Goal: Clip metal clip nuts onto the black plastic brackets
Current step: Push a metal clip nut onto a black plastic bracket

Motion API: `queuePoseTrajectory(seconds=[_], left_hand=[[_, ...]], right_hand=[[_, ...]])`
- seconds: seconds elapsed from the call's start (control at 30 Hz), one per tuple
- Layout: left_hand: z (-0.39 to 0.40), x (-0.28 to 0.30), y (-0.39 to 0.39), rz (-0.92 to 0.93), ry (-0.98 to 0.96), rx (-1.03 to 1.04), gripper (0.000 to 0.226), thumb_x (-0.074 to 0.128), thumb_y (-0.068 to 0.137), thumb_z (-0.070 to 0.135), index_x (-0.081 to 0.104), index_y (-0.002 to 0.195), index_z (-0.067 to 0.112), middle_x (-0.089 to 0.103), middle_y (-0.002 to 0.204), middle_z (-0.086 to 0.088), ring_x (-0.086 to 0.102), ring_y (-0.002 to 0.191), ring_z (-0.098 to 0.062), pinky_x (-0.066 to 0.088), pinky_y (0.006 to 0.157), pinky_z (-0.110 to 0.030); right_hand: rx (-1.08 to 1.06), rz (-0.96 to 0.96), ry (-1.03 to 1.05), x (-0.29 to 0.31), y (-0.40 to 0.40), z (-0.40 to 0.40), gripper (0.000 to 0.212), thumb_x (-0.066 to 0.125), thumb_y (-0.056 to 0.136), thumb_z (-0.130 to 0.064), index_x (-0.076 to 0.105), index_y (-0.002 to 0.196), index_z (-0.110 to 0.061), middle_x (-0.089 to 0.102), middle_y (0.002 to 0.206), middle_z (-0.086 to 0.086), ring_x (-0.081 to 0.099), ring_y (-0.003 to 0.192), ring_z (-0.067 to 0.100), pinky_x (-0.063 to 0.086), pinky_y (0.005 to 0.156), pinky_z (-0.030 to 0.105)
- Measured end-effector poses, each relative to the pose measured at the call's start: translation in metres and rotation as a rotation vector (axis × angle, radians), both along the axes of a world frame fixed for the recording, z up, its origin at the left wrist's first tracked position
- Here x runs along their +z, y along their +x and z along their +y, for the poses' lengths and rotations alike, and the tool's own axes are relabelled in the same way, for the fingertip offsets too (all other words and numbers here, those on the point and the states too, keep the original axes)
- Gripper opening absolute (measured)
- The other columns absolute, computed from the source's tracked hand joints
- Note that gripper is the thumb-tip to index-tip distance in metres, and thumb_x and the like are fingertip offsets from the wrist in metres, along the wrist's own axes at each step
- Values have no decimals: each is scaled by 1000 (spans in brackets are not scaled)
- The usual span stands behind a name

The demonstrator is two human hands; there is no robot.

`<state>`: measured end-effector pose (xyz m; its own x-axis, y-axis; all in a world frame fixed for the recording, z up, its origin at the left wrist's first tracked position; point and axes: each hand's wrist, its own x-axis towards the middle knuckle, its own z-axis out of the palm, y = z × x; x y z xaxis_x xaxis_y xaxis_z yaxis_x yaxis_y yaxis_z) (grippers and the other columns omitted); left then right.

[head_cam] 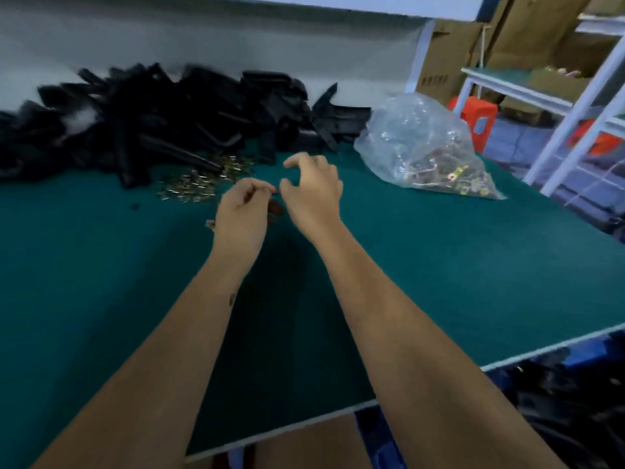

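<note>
So the bench here is a green mat [101,299] with a white edge, and off to the right there's a crinkly clear plastic bag [419,140] with more metal bits sitting in the bottom of it. Behind that are white shelf frames [575,110], cardboard boxes [449,55] and a red plastic stool [473,113] on the floor. The whole frame is pretty motion-blurred, so small stuff is hard to read. The black plastic brackets [152,120] are dumped in a big messy heap along the back left of the mat, glossy and long-ish, overlapping every which way. Right in front of that heap, touching its near edge, is a loose scatter of brassy metal clip nuts [192,187], and one stray clip [210,224] lies just left of the left wrist. Both forearms reach out over the middle of the mat and cover a good strip of it. The left hand [241,211] has its fingertips curled together, pinching something small, too blurred to name. The right hand [313,187] sits just beside it with fingers spread and loosely bent, holding nothing, and a dark blob between the two hands I can't make out.
</note>
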<state>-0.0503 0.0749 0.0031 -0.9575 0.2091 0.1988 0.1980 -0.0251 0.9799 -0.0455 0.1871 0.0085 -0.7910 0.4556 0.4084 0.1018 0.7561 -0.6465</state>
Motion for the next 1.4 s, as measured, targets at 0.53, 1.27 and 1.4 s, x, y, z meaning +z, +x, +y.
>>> queuePoseTrajectory(seconds=[0.53, 1.27, 1.4], left_hand=[[-54, -7, -94, -323, 450, 428, 24, 43, 99, 5, 59, 83, 15, 59, 78, -1, 53, 70, -12, 46, 66, -24], [-60, -6, -109, -509, 605, 331, 13, 49, 102, 13, 58, 109, 8, 66, 93, -6, 64, 79, -15, 57, 65, -19], [-57, -4, -102, -430, 511, 277, 7, 52, 101, 19, 55, 106, 18, 63, 99, -2, 63, 85, -13, 57, 76, -25]], right_hand=[[245, -29, 77, -22, -97, -35, 25, 55, 95, -26, 63, 119, -28, 57, 127, -5, 42, 125, 18, 36, 108, 42], [-3, 358, -759, -19, -99, -31, 21, 67, 92, -13, 62, 107, -28, 65, 122, -2, 57, 117, 6, 49, 92, 18], [-14, 403, -1052, -16, -79, -25, 14, 64, 93, -4, 65, 105, -12, 66, 111, 7, 65, 89, 17, 55, 70, 19]])
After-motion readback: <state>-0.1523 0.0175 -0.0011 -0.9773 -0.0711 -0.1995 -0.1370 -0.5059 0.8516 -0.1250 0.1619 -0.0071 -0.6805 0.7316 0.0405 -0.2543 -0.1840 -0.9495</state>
